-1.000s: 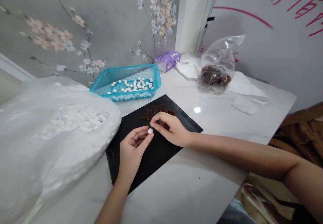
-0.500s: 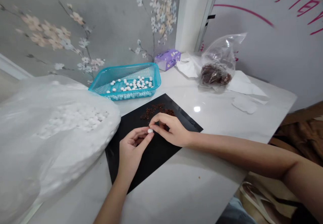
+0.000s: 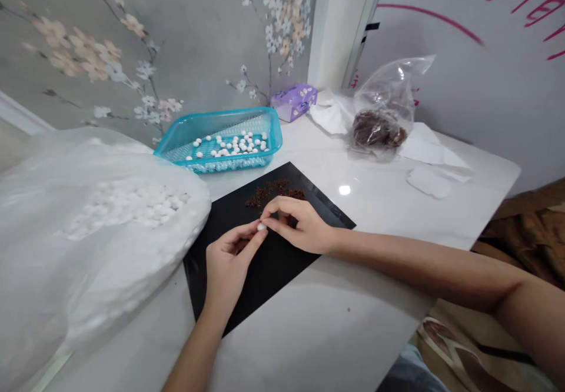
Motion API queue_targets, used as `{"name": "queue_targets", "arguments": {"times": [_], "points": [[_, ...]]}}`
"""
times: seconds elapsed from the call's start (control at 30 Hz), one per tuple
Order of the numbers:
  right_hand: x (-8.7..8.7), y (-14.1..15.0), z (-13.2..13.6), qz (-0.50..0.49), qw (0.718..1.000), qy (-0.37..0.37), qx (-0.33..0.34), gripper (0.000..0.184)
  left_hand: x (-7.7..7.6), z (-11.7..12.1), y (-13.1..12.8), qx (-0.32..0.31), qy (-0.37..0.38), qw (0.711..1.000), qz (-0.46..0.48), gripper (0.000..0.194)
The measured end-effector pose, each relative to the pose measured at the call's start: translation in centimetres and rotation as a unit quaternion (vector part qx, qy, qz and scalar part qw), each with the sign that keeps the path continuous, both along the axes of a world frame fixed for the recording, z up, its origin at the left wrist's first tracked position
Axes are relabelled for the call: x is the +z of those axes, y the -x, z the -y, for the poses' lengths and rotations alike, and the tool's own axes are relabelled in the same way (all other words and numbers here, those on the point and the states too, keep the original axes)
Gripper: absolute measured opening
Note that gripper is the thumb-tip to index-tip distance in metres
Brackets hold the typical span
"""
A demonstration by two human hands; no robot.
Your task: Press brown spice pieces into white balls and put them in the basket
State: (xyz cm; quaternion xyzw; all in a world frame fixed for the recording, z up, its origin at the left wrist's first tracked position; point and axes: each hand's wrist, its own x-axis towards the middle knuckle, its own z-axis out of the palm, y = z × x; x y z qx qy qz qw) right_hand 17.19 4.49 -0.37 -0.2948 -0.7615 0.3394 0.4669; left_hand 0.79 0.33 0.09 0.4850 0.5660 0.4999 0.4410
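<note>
Between the thumb and fingers of my left hand point(image 3: 228, 262) is a small white ball point(image 3: 262, 226). My right hand point(image 3: 304, 227) is pinched closed against the ball's upper side, thumb and forefinger tips together. Whatever those tips hold, if anything, is too small to make out. Both hands are above a black sheet point(image 3: 260, 298) lying at an angle on the table. Loose dark brown crumbs point(image 3: 267, 192) are scattered on the sheet's far part, just beyond my right hand, which hides some of them.
Left of the sheet bulges a large translucent bag point(image 3: 132, 262) full of white balls. A turquoise basket point(image 3: 176, 130) with several white balls stands behind. Further right are a purple tissue pack point(image 3: 293, 102), white paper point(image 3: 430, 182) and a clear bag point(image 3: 378, 130) holding a dark brown mass.
Both hands keep nearly the same pose around the white ball. The ball is slightly more covered by the fingertips, and the view has shifted a little.
</note>
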Motion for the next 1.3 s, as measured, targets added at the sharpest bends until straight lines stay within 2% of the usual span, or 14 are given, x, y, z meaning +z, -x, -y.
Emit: {"name": "queue_targets", "arguments": {"times": [0.17, 0.4, 0.8, 1.3], "points": [[0.16, -0.11, 0.05, -0.010, 1.000, 0.001, 0.029, 0.012, -0.05, -0.01, 0.02, 0.006, -0.001, 0.999, 0.034, 0.020], [-0.23, -0.25, -0.16, -0.010, 0.999, 0.000, 0.031, 0.015, 0.16, 0.16, -0.14, -0.001, -0.006, 0.999, 0.047, 0.020], [-0.17, -0.33, -0.36, -0.026, 0.998, -0.002, 0.052, 0.009, -0.22, 0.00, 0.14, -0.003, -0.010, 0.999, 0.033, 0.019], [-0.11, -0.36, -0.23, -0.002, 0.998, 0.016, 0.060, 0.013, -0.21, 0.14, 0.26, 0.002, 0.001, 1.000, 0.027, 0.020]]}}
